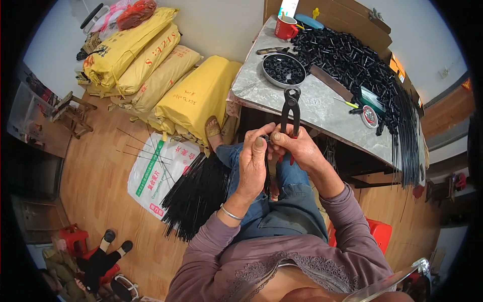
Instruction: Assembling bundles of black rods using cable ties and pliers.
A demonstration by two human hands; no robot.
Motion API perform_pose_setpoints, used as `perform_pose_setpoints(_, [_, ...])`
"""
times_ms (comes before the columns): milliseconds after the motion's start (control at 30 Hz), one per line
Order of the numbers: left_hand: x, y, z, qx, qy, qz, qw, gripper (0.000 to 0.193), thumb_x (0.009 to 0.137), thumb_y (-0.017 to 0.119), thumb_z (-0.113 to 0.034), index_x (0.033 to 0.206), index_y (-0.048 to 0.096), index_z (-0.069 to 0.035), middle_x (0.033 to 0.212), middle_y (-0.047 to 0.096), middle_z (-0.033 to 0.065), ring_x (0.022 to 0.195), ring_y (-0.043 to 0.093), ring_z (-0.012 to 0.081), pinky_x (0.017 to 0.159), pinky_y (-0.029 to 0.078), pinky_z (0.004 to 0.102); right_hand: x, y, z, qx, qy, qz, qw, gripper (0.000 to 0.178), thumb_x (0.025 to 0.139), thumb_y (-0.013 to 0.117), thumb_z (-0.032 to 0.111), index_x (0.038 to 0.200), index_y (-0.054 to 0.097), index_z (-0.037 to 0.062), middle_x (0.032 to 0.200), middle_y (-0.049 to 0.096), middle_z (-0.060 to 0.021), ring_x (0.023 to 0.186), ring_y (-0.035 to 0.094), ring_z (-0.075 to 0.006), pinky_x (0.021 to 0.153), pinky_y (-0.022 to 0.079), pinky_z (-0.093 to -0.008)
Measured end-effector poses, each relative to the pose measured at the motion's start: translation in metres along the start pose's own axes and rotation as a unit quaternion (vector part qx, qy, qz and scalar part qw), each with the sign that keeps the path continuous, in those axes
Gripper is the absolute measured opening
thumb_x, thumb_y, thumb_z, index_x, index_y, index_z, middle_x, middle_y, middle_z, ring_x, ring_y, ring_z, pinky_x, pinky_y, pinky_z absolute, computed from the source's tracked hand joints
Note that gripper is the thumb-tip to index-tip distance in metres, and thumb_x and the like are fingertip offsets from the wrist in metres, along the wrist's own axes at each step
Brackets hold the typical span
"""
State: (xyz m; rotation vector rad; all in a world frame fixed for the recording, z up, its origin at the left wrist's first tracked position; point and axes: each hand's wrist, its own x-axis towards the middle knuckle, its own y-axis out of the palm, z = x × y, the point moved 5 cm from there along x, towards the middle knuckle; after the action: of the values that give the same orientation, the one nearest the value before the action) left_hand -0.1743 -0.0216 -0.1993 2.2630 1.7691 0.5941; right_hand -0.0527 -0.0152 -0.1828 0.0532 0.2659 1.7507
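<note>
My right hand (302, 150) is wrapped round a pair of dark metal pincers (291, 106) with red grips; their jaws point away from me, toward the table edge. Beside it, my left hand (250, 166) pinches a small black part (265, 138) between thumb and fingers. The fingertips of both hands meet there, so most of that part is hidden. A dark, thin strand (267, 173) hangs below the fingers, over my lap. To the left of my legs lies a thick bundle of black rods (198, 196).
The grey table (319, 108) bears a bowl (265, 79) of black rings, a heap of black tubes (347, 60), a flat metal bar (332, 84), a red mug (285, 30) and long rods (410, 141). Yellow sacks (196, 95) stand left. Another person (75, 272) sits lower left.
</note>
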Motion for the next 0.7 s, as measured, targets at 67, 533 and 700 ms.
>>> perform_pose_setpoints(67, [0.001, 0.002, 0.000, 0.012, 0.011, -0.002, 1.000, 0.043, 0.102, 0.038, -0.036, 0.120, 0.057, -0.001, 0.099, 0.047, 0.0019, 0.082, 0.047, 0.0076, 0.073, 0.041, 0.0218, -0.001, -0.001, 0.000, -0.001, -0.003, -0.006, 1.000, 0.024, 0.090, 0.064, 0.027, 0.082, 0.060, 0.0054, 0.064, 0.054, -0.0007, 0.061, 0.054, -0.0095, 0.052, 0.042, -0.0241])
perform_pose_setpoints(533, [0.000, 0.010, 0.000, 0.014, -0.001, 0.006, 1.000, 0.043, 0.101, 0.040, -0.035, 0.121, 0.056, 0.000, 0.100, 0.046, 0.0019, 0.083, 0.050, 0.0075, 0.074, 0.043, 0.0213, -0.008, -0.006, -0.003, 0.025, 0.027, -0.026, 0.999, 0.020, 0.093, 0.060, 0.023, 0.083, 0.056, 0.0057, 0.065, 0.050, 0.0000, 0.062, 0.051, -0.0109, 0.058, 0.047, -0.0270])
perform_pose_setpoints(700, [-0.001, 0.013, -0.003, 0.013, -0.002, 0.010, 1.000, 0.042, 0.101, 0.041, -0.034, 0.121, 0.055, 0.001, 0.100, 0.046, 0.0018, 0.081, 0.051, 0.0074, 0.073, 0.045, 0.0215, -0.012, -0.003, 0.000, 0.032, -0.007, -0.034, 0.999, 0.022, 0.092, 0.061, 0.024, 0.081, 0.057, 0.0057, 0.066, 0.050, 0.0007, 0.060, 0.047, -0.0097, 0.056, 0.041, -0.0257])
